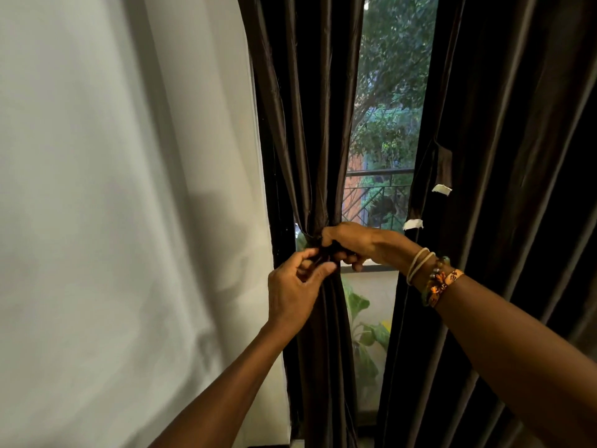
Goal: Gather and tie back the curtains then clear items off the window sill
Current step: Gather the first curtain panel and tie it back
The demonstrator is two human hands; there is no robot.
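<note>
- The left hand (295,286) sits low on the gathered left curtain (318,156). Its fingers are curled, pinching a dark tie-back (328,250) at the bundle's waist.
- That curtain is already bunched into a narrow column running straight above and below both hands, so the gathering on this side looks done. The tie matches the cloth, so I cannot tell whether the knot is finished.
- The right hand (347,244), just above and right of the left and nearly touching it, is curled round the same tie-back.
- Beyond the right wrist the right curtain (500,156) hangs loose, and its own strap (444,169) dangles unfastened above that wrist. That side is likely still to do.
- No sill shows near either hand, so clearing it appears not yet begun.
</note>
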